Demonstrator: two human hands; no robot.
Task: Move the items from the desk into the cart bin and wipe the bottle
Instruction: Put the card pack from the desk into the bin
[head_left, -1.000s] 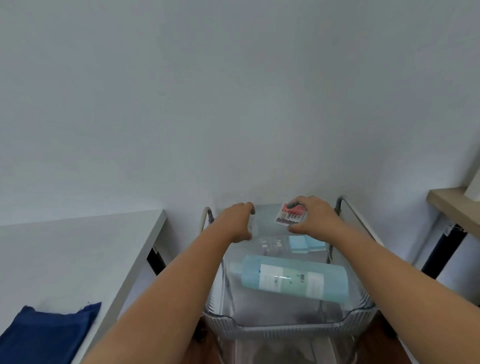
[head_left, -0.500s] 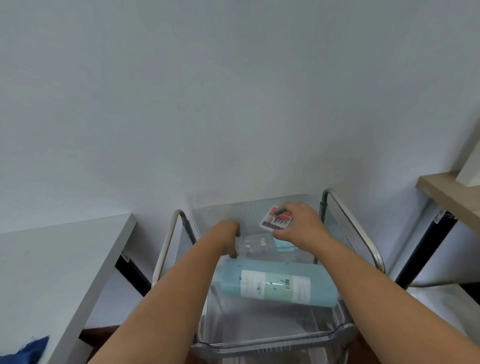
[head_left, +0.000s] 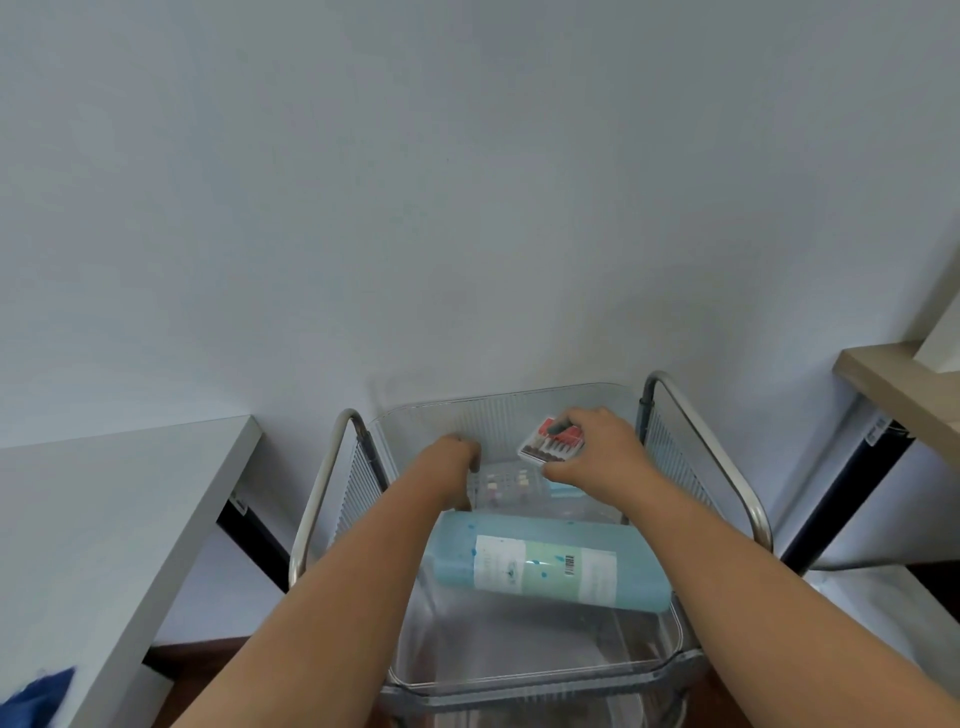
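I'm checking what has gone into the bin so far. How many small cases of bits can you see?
2. One red-topped case is held in the right hand above the clear bin. A clear case lies on the bin floor by the left hand. Others may be hidden.

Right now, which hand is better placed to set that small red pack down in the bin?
The right hand. It already grips the red pack, held over the far end of the clear bin, beyond the blue bottle. The left hand is low by the bin's left wall, without the pack.
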